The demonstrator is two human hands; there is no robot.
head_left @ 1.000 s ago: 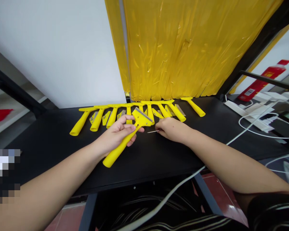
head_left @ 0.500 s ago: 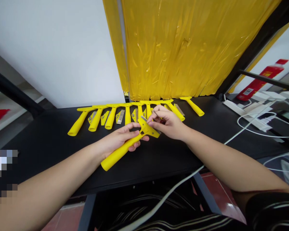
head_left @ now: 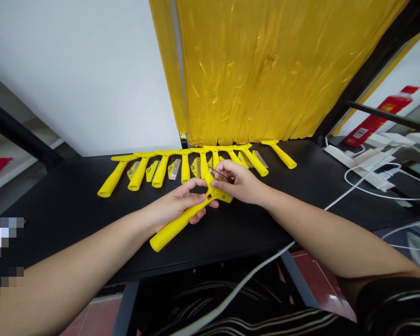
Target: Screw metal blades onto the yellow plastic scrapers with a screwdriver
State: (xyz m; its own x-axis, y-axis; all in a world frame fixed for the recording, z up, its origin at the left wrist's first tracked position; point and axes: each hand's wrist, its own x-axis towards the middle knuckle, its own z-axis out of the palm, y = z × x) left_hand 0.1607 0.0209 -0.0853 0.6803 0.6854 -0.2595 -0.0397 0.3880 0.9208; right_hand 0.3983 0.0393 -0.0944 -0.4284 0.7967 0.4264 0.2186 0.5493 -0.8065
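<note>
My left hand (head_left: 184, 203) is closed around a yellow plastic scraper (head_left: 177, 227), its hollow handle slanting down to the left and its wide head tilted up to the right. At that head, my right hand (head_left: 240, 182) is closed in a pinch on a thin, dark metal tool (head_left: 224, 176) that looks like a hex key. Its bent end is near the upper corner of the head, by a small silver piece. Right-hand fingers cover part of the head, so the contact there is hidden. A small screw shows on the head's lower right part.
Several yellow scraper handles (head_left: 114, 179) lie in a row along the back of the black table (head_left: 73, 228). Between them are small yellow clamp pieces with metal blades (head_left: 175, 169). White power strips (head_left: 359, 169), cables and a red bottle (head_left: 381, 116) are at right. A white cable (head_left: 255, 275) crosses the front edge.
The right-hand fingers have moved in over the scraper head, and the thin tool's bent end now shows at its upper corner. The scraper has shifted slightly right and down.
</note>
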